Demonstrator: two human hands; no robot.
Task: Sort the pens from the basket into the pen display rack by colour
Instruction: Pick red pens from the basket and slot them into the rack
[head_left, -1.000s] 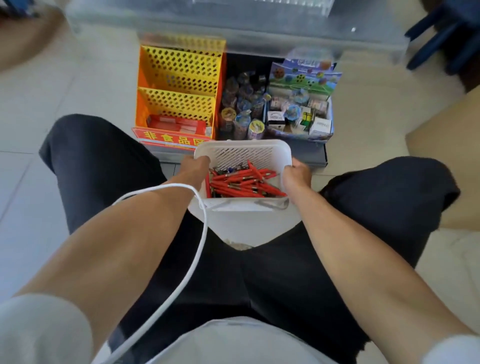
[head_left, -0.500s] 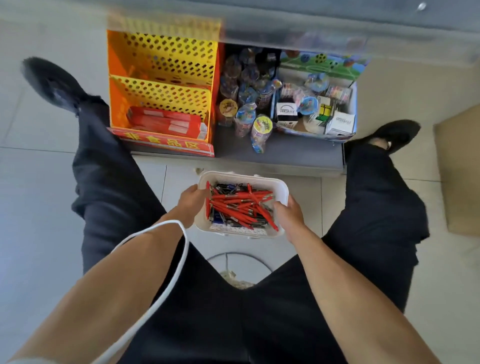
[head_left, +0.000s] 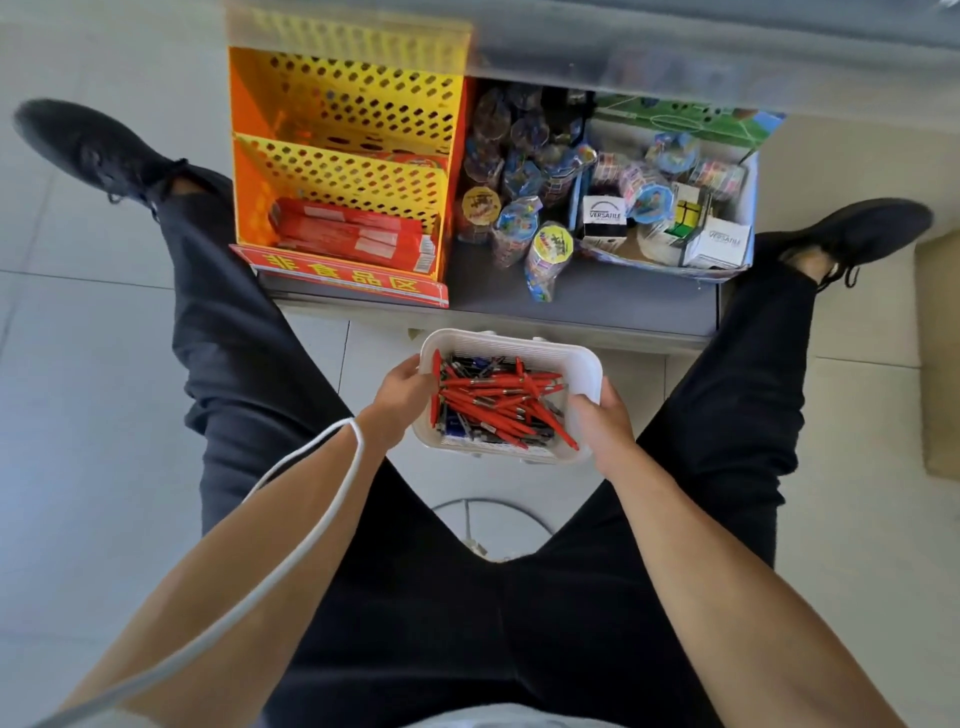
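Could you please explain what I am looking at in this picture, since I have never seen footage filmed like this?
The camera sits on a person's head, looking down at their own arms and legs. Their left hand and right hand grip opposite sides of a white basket, holding it above the floor. It holds mostly red pens, with some darker ones beneath. Ahead, on a low shelf, stands a yellow and orange perforated rack, with boxed toys beside it. A white cable crosses the left forearm.

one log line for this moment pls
stage: pre-sort | left hand: holds basket left rim | right hand: holds right rim | pens: all in basket | rack: no pens seen
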